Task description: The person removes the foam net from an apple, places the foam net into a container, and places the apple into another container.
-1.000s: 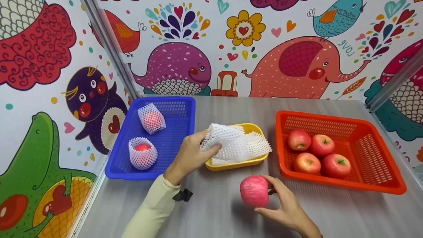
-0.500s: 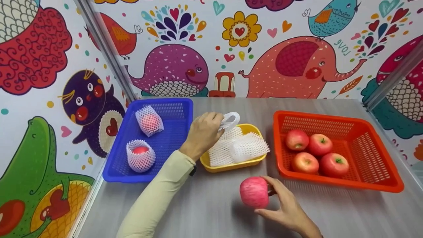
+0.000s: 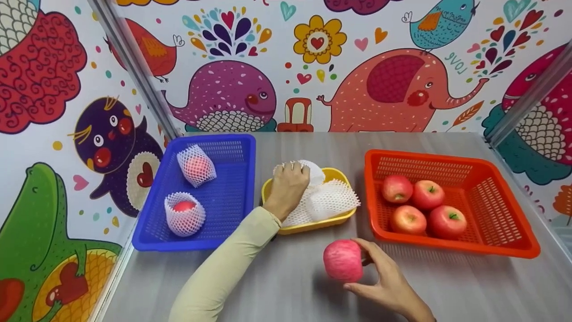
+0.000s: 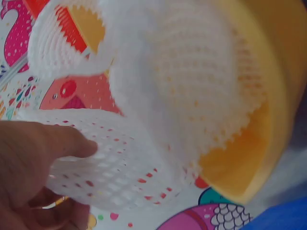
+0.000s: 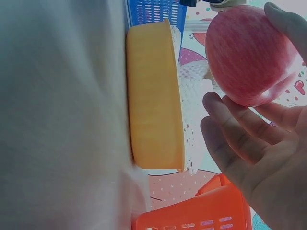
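White foam netting [image 4: 120,167] is pinched in a person's left hand [image 3: 289,185] over a yellow tray [image 3: 319,225], while the right hand [image 3: 388,279] grips a pinkish-red apple [image 3: 342,260] nearer the body.

Seen from the apple, the netting lies ahead and to the left, the tray's near rim between them; the left hand is on it, the right well apart. Its long axis seems to run crosswise, but the knuckles hide much of it, and which end opens cannot be told. The left forearm slants forward and rightward, back of the hand up, fingers curled down. The right hand reaches in from the lower right, thumb on the apple's near side, fingers beyond, over the grey table [image 3: 277,290].
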The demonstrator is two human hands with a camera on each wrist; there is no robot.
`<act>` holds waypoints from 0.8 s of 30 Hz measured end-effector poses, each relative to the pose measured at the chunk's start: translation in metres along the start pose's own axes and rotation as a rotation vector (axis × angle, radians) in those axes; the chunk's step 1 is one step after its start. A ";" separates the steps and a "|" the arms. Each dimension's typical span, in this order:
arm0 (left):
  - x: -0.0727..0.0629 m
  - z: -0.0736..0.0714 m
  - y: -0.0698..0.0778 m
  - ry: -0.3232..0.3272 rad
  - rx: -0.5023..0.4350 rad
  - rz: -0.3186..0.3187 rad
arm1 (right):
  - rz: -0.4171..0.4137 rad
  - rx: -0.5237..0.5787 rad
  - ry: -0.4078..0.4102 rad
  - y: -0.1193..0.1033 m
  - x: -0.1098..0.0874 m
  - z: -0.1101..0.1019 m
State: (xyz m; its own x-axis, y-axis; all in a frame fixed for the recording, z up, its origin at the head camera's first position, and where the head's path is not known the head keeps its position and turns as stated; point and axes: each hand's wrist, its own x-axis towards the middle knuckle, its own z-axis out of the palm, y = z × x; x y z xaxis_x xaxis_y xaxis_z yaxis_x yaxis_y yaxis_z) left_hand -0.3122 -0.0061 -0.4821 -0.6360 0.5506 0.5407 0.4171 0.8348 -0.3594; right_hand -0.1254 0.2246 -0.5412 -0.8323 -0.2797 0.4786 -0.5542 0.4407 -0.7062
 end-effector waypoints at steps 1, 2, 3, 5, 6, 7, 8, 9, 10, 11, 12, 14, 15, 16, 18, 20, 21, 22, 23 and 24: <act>-0.002 0.002 0.003 -0.022 0.000 0.010 | 0.009 0.001 -0.006 0.000 0.000 0.000; -0.004 0.003 0.006 -0.048 -0.008 0.021 | 0.015 0.001 -0.011 -0.001 0.000 -0.001; -0.006 0.003 0.009 -0.077 -0.024 0.032 | 0.019 0.002 -0.014 -0.001 0.000 -0.001; -0.009 0.004 0.012 -0.154 -0.071 0.054 | 0.025 0.002 -0.020 -0.001 0.000 -0.001; -0.010 0.003 0.014 -0.196 -0.100 0.063 | 0.024 0.003 -0.020 -0.001 0.000 -0.001; -0.011 0.002 0.014 -0.244 -0.130 0.071 | 0.023 0.004 -0.019 -0.001 0.000 -0.001; -0.012 0.002 0.014 -0.298 -0.158 0.079 | 0.014 0.005 -0.014 -0.001 0.000 0.000; -0.012 0.000 0.014 -0.357 -0.186 0.088 | 0.008 0.005 -0.009 -0.001 0.000 0.000; -0.012 -0.001 0.014 -0.421 -0.216 0.097 | 0.005 0.004 -0.006 -0.001 0.000 0.000; -0.013 -0.001 0.013 -0.486 -0.243 0.107 | 0.002 0.004 -0.001 -0.001 0.000 0.000; -0.013 -0.001 0.013 -0.555 -0.272 0.115 | 0.012 0.006 -0.006 -0.002 0.000 0.000; -0.013 -0.001 0.011 -0.671 -0.332 0.124 | 0.022 0.005 -0.009 -0.002 0.000 0.000; -0.013 -0.001 0.010 -0.719 -0.363 0.120 | 0.034 0.006 -0.015 -0.002 0.000 0.000; -0.013 -0.001 0.008 -0.751 -0.390 0.115 | 0.033 0.007 -0.016 -0.003 0.000 0.000; -0.013 -0.003 0.005 -0.784 -0.428 0.105 | 0.029 0.010 -0.021 -0.003 0.000 0.000; -0.013 -0.010 0.000 -0.785 -0.459 0.093 | 0.029 0.012 -0.019 -0.004 0.000 0.000; -0.012 -0.014 -0.001 -0.783 -0.467 0.088 | 0.026 0.013 -0.014 -0.004 0.000 0.000; -0.011 -0.018 -0.003 -0.774 -0.471 0.084 | 0.023 0.012 -0.009 -0.004 0.000 0.000; -0.010 -0.022 -0.005 -0.767 -0.471 0.079 | 0.031 0.011 -0.009 -0.003 0.000 0.000; -0.009 -0.027 -0.006 -0.758 -0.473 0.074 | 0.030 0.008 -0.007 -0.003 0.000 0.000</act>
State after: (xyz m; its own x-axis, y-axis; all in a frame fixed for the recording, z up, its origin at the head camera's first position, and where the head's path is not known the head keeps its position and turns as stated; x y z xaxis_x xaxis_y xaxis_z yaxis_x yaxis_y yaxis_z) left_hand -0.2910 -0.0162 -0.4645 -0.7848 0.5933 -0.1790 0.5917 0.8033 0.0683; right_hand -0.1238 0.2234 -0.5386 -0.8484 -0.2723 0.4539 -0.5293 0.4422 -0.7241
